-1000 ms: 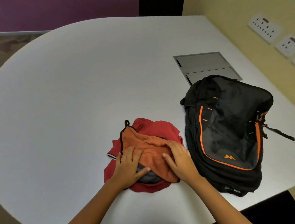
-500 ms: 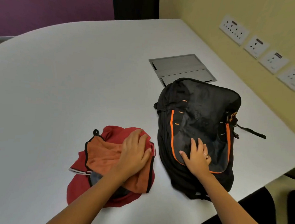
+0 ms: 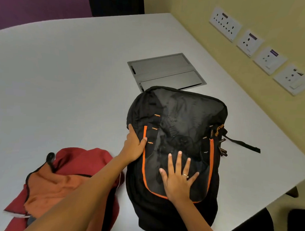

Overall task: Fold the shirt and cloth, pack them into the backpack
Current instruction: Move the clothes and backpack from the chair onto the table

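From the head view we see a black backpack with orange trim lying flat on the white table, close to the table's right edge and reaching down to its near edge. Our right hand rests flat on the lower front panel of the backpack, fingers spread and gripping nothing. Our left hand is clamped on the backpack's left side, thumb on top by the orange stripe and fingers wrapped around the edge. Just left of the backpack, by the near edge of the table, lies the red shirt in a loose bundle with the orange cloth on top of it; our left forearm crosses over both. Beyond the backpack, a grey metal hatch is set flush in the table. Four white socket plates line the yellow wall along the table's right edge.
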Demonstrator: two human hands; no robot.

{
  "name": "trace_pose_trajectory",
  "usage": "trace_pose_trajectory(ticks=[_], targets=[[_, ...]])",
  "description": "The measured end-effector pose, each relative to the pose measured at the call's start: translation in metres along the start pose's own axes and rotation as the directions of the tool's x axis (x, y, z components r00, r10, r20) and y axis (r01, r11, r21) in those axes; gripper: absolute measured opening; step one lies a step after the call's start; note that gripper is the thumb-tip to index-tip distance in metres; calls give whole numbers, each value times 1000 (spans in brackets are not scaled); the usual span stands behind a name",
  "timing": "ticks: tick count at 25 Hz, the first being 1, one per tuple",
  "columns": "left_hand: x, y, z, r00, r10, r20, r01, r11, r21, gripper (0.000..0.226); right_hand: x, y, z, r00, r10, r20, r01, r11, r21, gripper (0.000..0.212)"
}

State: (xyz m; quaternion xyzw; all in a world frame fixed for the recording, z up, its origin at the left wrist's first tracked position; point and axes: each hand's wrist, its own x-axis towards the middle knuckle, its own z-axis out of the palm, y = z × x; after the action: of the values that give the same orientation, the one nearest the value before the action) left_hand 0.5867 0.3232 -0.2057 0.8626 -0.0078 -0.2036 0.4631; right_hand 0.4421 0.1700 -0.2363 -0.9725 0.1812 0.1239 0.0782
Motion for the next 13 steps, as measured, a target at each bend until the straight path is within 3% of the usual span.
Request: trace_pose_trajectory(ticks=[2,7,13], targets=[[5,5,20,998,-16,-64,18,999,31,88,10,13,-3,1000,13,-25,-13,1000,13,68],[20,24,64,992,2,-129,3,999,40,90,43,65,-15,989,20,-148,-19,1000,8,70],[43,70,124,999,6,44,-5,1000,-21,93,103,164,-40,977,111,-180,-107,994,32,77]])
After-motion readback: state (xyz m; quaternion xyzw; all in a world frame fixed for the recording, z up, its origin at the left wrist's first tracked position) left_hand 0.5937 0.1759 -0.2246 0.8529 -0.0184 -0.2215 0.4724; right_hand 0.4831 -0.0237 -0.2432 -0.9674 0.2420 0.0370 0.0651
